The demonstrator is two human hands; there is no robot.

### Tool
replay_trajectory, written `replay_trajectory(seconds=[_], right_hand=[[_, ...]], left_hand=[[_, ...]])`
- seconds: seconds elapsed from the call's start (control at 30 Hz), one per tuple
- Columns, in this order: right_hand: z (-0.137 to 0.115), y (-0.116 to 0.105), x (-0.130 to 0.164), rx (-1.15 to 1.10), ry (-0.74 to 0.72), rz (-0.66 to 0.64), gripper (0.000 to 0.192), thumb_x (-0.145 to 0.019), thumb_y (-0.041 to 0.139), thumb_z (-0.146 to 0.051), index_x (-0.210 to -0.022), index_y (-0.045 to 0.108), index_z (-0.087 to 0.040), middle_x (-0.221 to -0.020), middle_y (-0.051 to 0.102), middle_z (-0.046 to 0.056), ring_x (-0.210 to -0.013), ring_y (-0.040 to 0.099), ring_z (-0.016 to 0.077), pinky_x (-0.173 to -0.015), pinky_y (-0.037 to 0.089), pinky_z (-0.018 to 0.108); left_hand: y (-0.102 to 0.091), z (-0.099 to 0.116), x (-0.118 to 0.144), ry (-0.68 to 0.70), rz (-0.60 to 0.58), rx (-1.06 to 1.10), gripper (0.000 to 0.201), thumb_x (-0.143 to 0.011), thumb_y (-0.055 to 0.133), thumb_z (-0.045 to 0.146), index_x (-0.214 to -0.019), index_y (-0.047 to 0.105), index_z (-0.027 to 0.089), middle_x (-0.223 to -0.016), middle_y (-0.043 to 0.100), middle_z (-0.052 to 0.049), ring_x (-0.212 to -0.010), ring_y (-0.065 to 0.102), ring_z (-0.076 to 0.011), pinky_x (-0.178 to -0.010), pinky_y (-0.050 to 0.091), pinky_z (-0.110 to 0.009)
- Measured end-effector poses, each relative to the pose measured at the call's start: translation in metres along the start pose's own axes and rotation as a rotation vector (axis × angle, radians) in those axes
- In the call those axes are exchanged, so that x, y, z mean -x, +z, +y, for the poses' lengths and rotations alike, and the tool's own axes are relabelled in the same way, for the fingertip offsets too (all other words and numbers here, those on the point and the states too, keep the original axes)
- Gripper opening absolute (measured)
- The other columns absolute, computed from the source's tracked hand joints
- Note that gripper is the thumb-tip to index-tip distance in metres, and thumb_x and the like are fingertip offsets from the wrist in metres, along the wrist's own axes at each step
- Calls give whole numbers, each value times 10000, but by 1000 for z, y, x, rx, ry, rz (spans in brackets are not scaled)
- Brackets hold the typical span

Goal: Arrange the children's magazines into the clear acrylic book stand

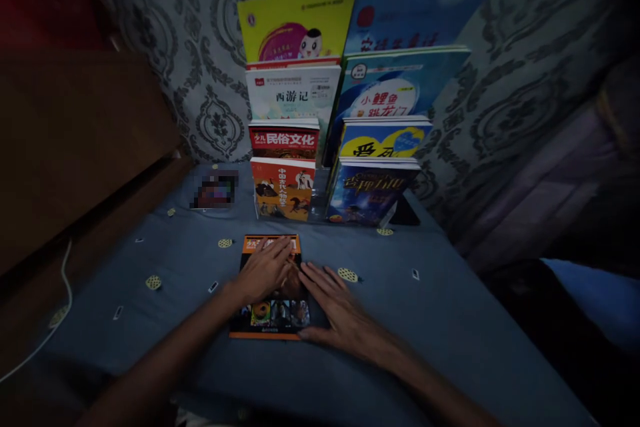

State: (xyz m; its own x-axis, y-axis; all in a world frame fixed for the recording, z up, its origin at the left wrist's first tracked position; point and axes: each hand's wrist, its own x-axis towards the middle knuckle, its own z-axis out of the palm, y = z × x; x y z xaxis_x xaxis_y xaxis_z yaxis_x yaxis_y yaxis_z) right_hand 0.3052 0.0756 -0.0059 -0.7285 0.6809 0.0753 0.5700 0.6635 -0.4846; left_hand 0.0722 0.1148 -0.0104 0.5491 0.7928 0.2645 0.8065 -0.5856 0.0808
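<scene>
A book (267, 330) with an orange and black cover and small pictures along its lower part lies flat on the blue-grey cloth. My left hand (267, 268) rests on the upper half of this cover, palm down with its fingers stretched out. At the book's right edge lies my right hand (337, 310), flat, its fingers extended and its thumb apart near the lower corner. Part of the cover's title and picture is hidden under my left hand. Neither hand grips anything.
Behind the book, a clear tiered rack (320, 213) holds several upright books in two columns against patterned wallpaper. A blurred-out picture card (215, 190) lies at the back left. Brown furniture (85, 147) borders the left side, with a white cable (67, 287) before it.
</scene>
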Motion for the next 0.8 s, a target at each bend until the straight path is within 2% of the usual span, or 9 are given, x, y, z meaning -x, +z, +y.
replay_trajectory(seconds=[0.13, 0.23, 0.33, 0.43, 0.5, 0.57, 0.67, 0.73, 0.8], right_hand=[[-2, -4, -1, -10, 51, -67, 997, -838, 583, -721, -1587, 240, -160, -1645, 216, 182, -1537, 172, 341, -1242, 144, 598], [-3, -8, -6, -23, 64, -105, 1020, -817, 596, -735, -1590, 228, -181, -1654, 188, 173, -1542, 146, 339, -1247, 111, 587], [-5, -13, -15, -26, 102, -136, 1085, -764, 647, -748, -1594, 207, -206, -1667, 127, 168, -1545, 98, 357, -1245, 87, 588], [-9, -16, -25, -11, 148, -162, 1131, -729, 685, -745, -1595, 201, -203, -1671, 78, 178, -1544, 49, 374, -1238, 79, 602], [-10, -16, -29, -8, 149, -159, 1147, -706, 694, -760, -1594, 219, -211, -1668, 100, 186, -1540, 50, 387, -1228, 95, 625], [-9, -14, -30, -5, 146, -140, 1155, -687, 703, -769, -1591, 237, -221, -1665, 125, 188, -1535, 62, 402, -1217, 119, 647], [-6, -9, -28, -4, 127, -107, 1164, -670, 721, -764, -1590, 247, -232, -1661, 135, 195, -1529, 88, 410, -1204, 146, 665], [-4, -7, -27, -12, 110, -88, 1158, -668, 727, -759, -1587, 256, -234, -1659, 135, 201, -1528, 100, 406, -1201, 149, 667], [-4, -6, -25, -21, 114, -75, 1137, -674, 736, -744, -1579, 283, -227, -1658, 136, 203, -1530, 101, 402, -1206, 143, 657]], left_hand=[[-2, -6, 31, -103, 14, -35, 453, -1037, 348, 311, -1463, 422, 176, -1532, 482, -138, -1440, 425, -251, -1175, 317, -538], [3, -11, 51, -259, 95, -69, 447, -1029, 363, 329, -1436, 452, 168, -1539, 459, -171, -1453, 398, -296, -1136, 368, -552], [10, -12, 61, -422, 190, -71, 489, -1005, 420, 385, -1431, 456, 147, -1529, 448, -216, -1444, 399, -345, -1113, 391, -565], [13, -14, 62, -478, 258, 57, 504, -970, 478, 377, -1420, 476, 150, -1463, 523, -213, -1405, 445, -358, -1111, 387, -574], [13, -19, 60, -484, 334, 264, 478, -935, 515, 343, -1386, 515, 181, -1407, 586, -174, -1353, 504, -333, -1108, 395, -557], [11, -27, 57, -546, 451, 575, 464, -885, 566, 338, -1328, 558, 198, -1340, 640, -141, -1273, 574, -303, -1091, 424, -515], [8, -37, 53, -778, 573, 1139, 469, -781, 687, 384, -1199, 625, 181, -1149, 725, -117, -1066, 688, -271, -948, 526, -418], [4, -37, 51, -883, 544, 1452, 462, -699, 771, 386, -1094, 671, 167, -991, 758, -86, -894, 725, -243, -810, 558, -348], [-2, -33, 51, -880, 464, 1652, 426, -643, 827, 364, -991, 707, 149, -891, 766, -68, -801, 726, -222, -753, 558, -310]])
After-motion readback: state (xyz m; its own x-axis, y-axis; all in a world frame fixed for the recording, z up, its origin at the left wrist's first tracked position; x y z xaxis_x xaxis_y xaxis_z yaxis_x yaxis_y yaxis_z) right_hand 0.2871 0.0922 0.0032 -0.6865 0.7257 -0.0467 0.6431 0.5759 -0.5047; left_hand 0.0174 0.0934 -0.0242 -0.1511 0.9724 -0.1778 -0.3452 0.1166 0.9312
